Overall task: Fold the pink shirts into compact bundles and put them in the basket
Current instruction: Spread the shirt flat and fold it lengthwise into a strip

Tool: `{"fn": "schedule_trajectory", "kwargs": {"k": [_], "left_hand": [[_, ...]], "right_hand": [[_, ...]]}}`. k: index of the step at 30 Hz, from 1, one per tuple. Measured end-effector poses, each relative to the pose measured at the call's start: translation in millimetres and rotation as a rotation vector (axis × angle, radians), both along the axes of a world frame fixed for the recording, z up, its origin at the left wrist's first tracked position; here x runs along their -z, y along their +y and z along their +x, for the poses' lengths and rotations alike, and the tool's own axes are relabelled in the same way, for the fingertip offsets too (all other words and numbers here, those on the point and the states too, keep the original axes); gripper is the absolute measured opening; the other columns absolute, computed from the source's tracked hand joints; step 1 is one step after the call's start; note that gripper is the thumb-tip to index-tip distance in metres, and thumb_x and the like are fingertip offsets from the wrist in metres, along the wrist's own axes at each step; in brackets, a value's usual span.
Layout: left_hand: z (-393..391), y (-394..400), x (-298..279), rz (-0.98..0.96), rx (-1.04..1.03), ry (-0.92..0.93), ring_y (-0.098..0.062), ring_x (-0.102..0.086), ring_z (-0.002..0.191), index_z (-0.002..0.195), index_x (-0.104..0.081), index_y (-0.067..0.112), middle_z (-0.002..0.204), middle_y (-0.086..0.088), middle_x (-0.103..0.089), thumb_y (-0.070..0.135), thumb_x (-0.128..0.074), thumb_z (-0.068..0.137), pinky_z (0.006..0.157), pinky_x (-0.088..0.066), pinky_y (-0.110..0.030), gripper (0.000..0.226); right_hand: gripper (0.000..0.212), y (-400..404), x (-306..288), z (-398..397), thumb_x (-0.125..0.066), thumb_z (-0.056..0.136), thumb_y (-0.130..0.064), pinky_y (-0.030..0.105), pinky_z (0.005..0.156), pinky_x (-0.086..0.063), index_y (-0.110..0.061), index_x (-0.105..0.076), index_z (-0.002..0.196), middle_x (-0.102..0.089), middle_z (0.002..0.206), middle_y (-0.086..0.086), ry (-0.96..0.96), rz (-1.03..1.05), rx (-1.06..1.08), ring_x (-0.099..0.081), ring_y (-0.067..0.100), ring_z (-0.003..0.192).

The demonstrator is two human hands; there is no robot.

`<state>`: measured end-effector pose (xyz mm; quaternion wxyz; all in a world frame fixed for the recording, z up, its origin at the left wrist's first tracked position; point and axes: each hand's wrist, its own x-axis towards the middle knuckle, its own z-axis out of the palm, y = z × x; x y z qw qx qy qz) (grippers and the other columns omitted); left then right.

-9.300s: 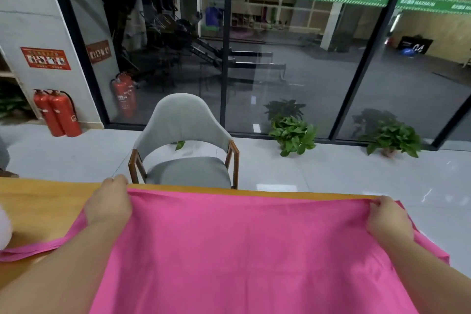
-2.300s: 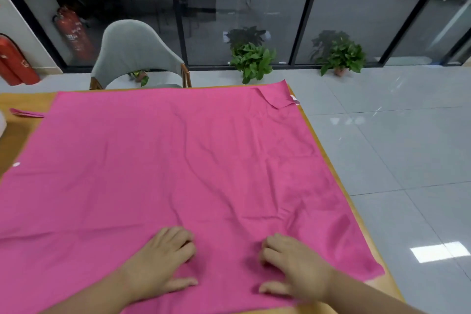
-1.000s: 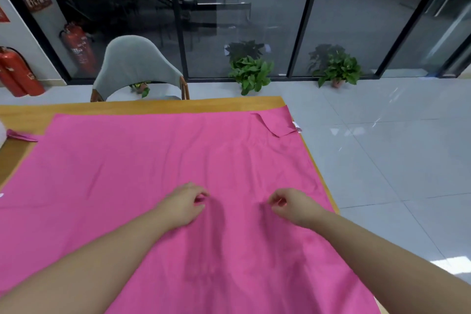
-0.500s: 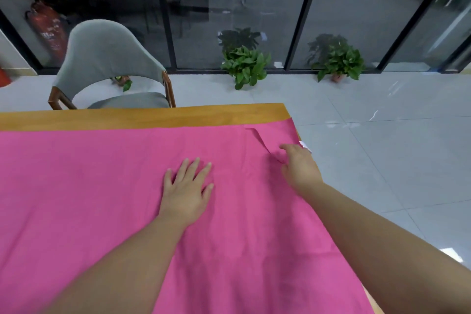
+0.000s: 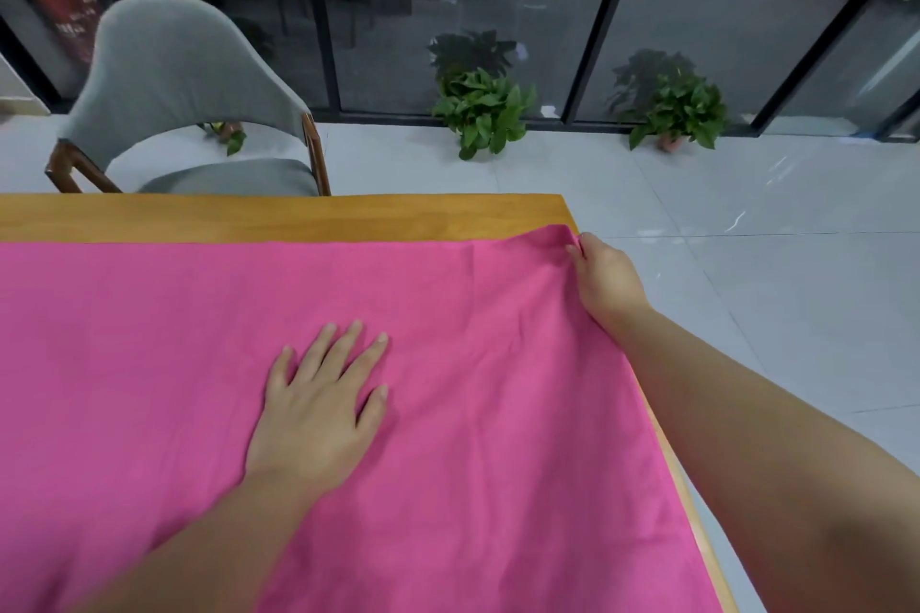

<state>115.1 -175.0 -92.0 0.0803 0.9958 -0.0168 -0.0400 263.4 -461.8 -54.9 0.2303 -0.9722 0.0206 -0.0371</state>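
Note:
A large pink shirt (image 5: pixel 199 363) lies spread flat over most of the wooden table (image 5: pixel 298 217), reaching the right edge. My left hand (image 5: pixel 323 403) presses flat on the cloth near its middle, fingers straight and spread. My right hand (image 5: pixel 605 281) pinches the far right corner of the pink shirt at the table's far right corner, lifting it slightly. No basket is in view.
A grey chair (image 5: pixel 184 100) stands beyond the table's far edge at the left. Two potted plants (image 5: pixel 483 105) (image 5: pixel 677 105) sit on the tiled floor by the glass wall. To the right of the table is open floor.
My right hand has flattened out the folded-over far right corner and now pinches it at the table's corner. My left hand stays pressed flat on the cloth.

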Motion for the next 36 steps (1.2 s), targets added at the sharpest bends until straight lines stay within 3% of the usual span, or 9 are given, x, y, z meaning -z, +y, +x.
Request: {"fn": "schedule_trajectory", "kwargs": {"k": [3, 6, 10, 13, 16, 21, 24, 29, 36], "left_hand": [[-0.8, 0.4, -1.0, -0.021, -0.006, 0.002, -0.003, 0.013, 0.142, 0.148, -0.001, 0.043, 0.158, 0.016, 0.002, 0.058, 0.008, 0.078, 0.116, 0.005, -0.041, 0.071], [-0.7, -0.4, -3.5, -0.042, -0.008, -0.001, 0.000, 0.016, 0.139, 0.147, 0.000, 0.044, 0.156, 0.019, 0.006, 0.059, 0.008, 0.077, 0.115, 0.009, -0.038, 0.072], [-2.0, 0.3, -3.2, -0.044, -0.007, -0.006, 0.002, 0.014, 0.140, 0.147, -0.004, 0.046, 0.155, 0.021, 0.004, 0.060, 0.006, 0.076, 0.114, 0.010, -0.034, 0.073], [4.1, 0.5, -2.1, -0.084, -0.054, -0.071, -0.009, -0.026, 0.139, 0.139, -0.039, 0.044, 0.149, 0.017, -0.033, 0.058, -0.009, 0.081, 0.110, -0.013, -0.040, 0.066], [38.0, -5.9, -7.8, -0.049, -0.130, -0.218, -0.024, -0.053, 0.100, 0.104, -0.065, 0.027, 0.107, 0.005, -0.060, 0.043, -0.033, 0.090, 0.084, -0.029, -0.041, 0.039], [118.3, -24.2, -20.3, 0.003, -0.106, -0.075, -0.021, -0.037, 0.123, 0.130, -0.046, 0.023, 0.133, 0.001, -0.044, 0.032, -0.038, 0.100, 0.096, -0.028, -0.040, 0.032], [152.4, -32.1, -23.6, -0.005, -0.048, 0.014, -0.020, -0.032, 0.127, 0.135, -0.044, 0.026, 0.136, 0.000, -0.042, 0.032, -0.036, 0.102, 0.097, -0.026, -0.041, 0.035], [181.0, -38.9, -31.5, -0.016, -0.081, 0.054, -0.021, -0.037, 0.117, 0.102, -0.058, 0.028, 0.117, 0.003, -0.053, 0.040, -0.047, 0.097, 0.082, -0.023, -0.038, 0.017], [191.5, -40.7, -29.9, -0.060, -0.037, 0.127, -0.021, -0.041, 0.115, 0.071, -0.047, 0.028, 0.091, 0.008, -0.057, 0.046, -0.048, 0.095, 0.085, -0.023, -0.038, 0.030]], "right_hand": [[0.027, -1.1, 0.0, 20.0, -0.038, 0.102, -0.024, 0.032, 0.067, -0.029, -0.005, -0.052, 0.091, -0.062, 0.103, 0.025, 0.100, -0.042, 0.079, -0.056, 0.037, 0.096], [0.036, 0.4, 2.2, 31.7, -0.035, 0.103, -0.026, 0.036, 0.080, -0.039, 0.002, -0.057, 0.109, -0.059, 0.116, 0.024, 0.217, -0.043, 0.184, -0.054, 0.037, 0.109], [0.031, 8.4, 6.2, 33.6, -0.034, 0.099, -0.011, 0.039, 0.095, -0.039, 0.003, -0.042, 0.126, -0.052, 0.129, 0.022, 0.294, -0.010, 0.284, -0.049, 0.037, 0.120], [0.032, 8.6, 8.7, 35.0, -0.032, 0.094, -0.005, 0.041, 0.094, -0.040, 0.001, -0.036, 0.126, -0.053, 0.126, 0.022, 0.288, 0.031, 0.350, -0.050, 0.038, 0.118], [0.030, 5.8, 11.2, 34.5, -0.030, 0.094, -0.004, 0.041, 0.088, -0.040, 0.000, -0.036, 0.123, -0.055, 0.122, 0.022, 0.255, 0.035, 0.374, -0.052, 0.039, 0.114], [0.012, 7.3, 20.0, 31.3, -0.029, 0.091, -0.001, 0.035, 0.066, -0.033, -0.009, -0.033, 0.099, -0.058, 0.099, 0.017, 0.161, -0.092, 0.331, -0.048, 0.031, 0.078], [0.016, 6.1, 29.4, 29.6, -0.031, 0.093, -0.004, 0.035, 0.067, -0.032, -0.007, -0.041, 0.104, -0.052, 0.110, 0.016, 0.041, -0.060, 0.356, -0.051, 0.033, 0.082], [0.017, 1.2, 44.0, 27.5, -0.049, 0.091, -0.009, 0.035, 0.074, -0.035, -0.008, -0.055, 0.107, -0.048, 0.113, 0.013, -0.254, 0.089, 0.389, -0.047, 0.030, 0.099], [0.031, 6.0, 47.5, 29.2, -0.051, 0.095, -0.027, 0.036, 0.074, -0.037, -0.003, -0.070, 0.091, -0.060, 0.097, 0.013, -0.268, -0.061, 0.270, -0.050, 0.031, 0.098]]}}
